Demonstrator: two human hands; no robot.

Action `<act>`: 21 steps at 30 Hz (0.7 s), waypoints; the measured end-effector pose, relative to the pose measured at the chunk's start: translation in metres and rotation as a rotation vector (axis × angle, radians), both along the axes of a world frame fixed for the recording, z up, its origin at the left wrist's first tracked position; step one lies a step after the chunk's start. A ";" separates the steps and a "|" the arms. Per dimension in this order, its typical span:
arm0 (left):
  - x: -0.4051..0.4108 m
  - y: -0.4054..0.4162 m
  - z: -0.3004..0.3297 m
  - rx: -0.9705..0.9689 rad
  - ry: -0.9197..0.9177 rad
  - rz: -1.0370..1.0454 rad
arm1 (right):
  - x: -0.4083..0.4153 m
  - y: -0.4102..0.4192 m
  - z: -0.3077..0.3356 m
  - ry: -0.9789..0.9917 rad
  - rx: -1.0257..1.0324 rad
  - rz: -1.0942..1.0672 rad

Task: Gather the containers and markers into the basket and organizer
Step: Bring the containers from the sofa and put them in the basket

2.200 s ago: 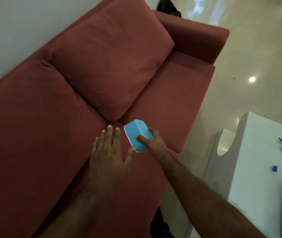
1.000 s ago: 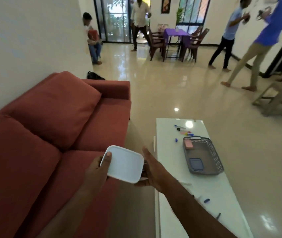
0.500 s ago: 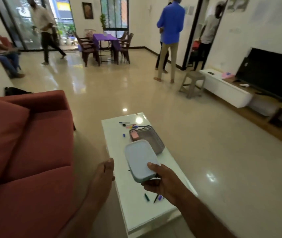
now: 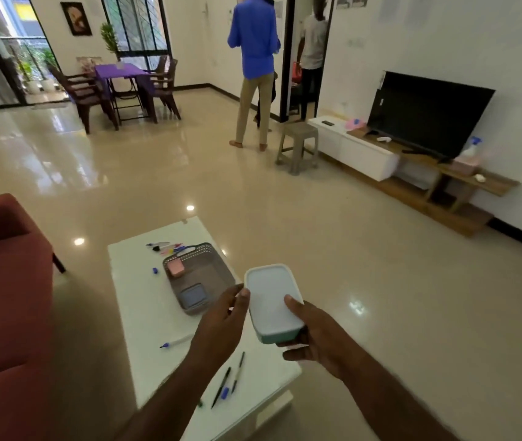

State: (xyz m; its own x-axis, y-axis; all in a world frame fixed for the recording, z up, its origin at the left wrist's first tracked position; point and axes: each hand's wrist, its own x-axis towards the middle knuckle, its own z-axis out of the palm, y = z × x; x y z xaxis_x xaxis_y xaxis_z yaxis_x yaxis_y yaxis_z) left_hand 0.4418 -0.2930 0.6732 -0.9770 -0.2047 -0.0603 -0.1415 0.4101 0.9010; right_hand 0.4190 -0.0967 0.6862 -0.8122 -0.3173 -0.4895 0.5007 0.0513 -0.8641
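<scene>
Both hands meet on the white-lidded container (image 4: 273,300) — right hand (image 4: 317,337) clamped around it, thumb on top; left hand (image 4: 221,316) pinching its left edge above the bench (image 4: 145,300).

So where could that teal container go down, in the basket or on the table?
In the basket, the middle between the pink container and the blue container is bare, as is its right side. On the table, the strip left of the basket is open. The far end is crowded with markers; pens litter the near end.
</scene>
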 end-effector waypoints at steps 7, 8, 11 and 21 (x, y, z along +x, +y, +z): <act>-0.099 0.064 0.019 -0.504 0.146 0.107 | -0.105 0.105 0.006 0.024 -0.009 -0.129; -0.113 0.067 0.021 -0.609 0.178 0.100 | -0.119 0.114 0.007 0.021 -0.007 -0.145; -0.158 0.068 0.014 -0.838 0.203 0.074 | -0.157 0.133 0.008 0.008 0.007 -0.207; -0.313 0.087 -0.012 -1.032 0.121 0.010 | -0.276 0.181 0.025 0.064 0.131 -0.296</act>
State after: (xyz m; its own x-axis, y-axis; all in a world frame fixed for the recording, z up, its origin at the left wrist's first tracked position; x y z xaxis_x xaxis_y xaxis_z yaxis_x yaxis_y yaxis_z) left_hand 0.1286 -0.2061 0.6609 -0.9630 -0.1090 0.2466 -0.0811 0.9894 0.1208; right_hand 0.1434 0.0841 0.7116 -0.8901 -0.0004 -0.4557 0.4556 0.0248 -0.8898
